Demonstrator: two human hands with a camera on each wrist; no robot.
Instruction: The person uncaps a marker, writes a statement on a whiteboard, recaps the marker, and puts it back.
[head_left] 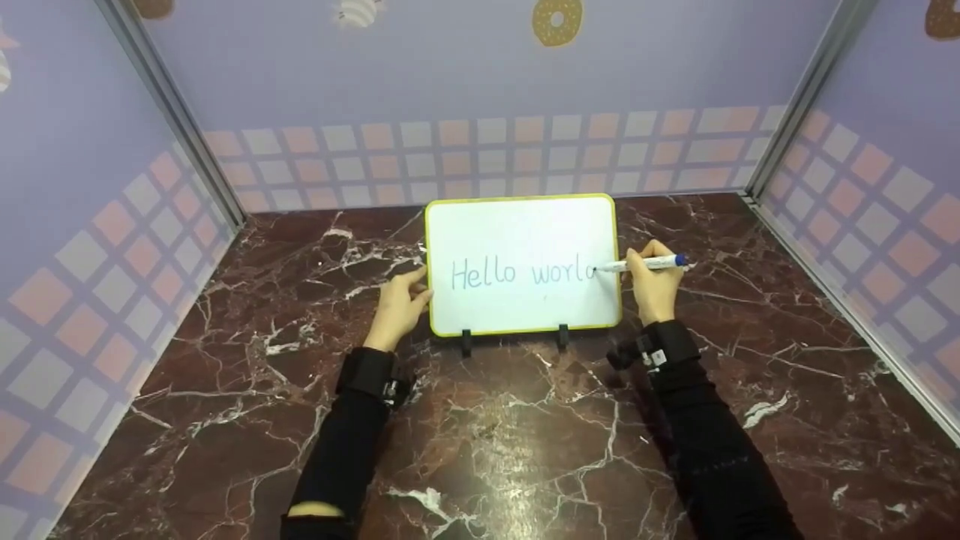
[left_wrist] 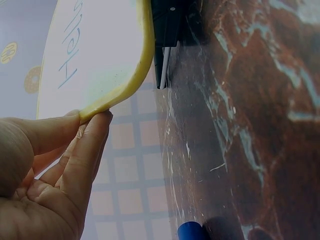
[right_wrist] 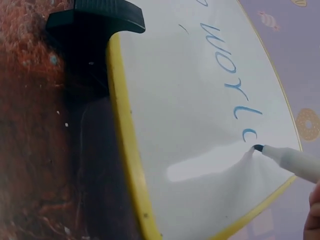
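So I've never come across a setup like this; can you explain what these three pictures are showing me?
There is no robot here: these are a person's own two hands. The wide picture comes from a camera on the head, looking forward and down; the other two come from cameras worn on each wrist, so they look tilted. On the dark marbled tabletop, a whiteboard stands on two black feet. The left hand pinches its yellow edge between thumb and fingers. The right hand holds a marker, its dark tip at the last letter of the writing, which reads "Hello worl" plus an unfinished letter.
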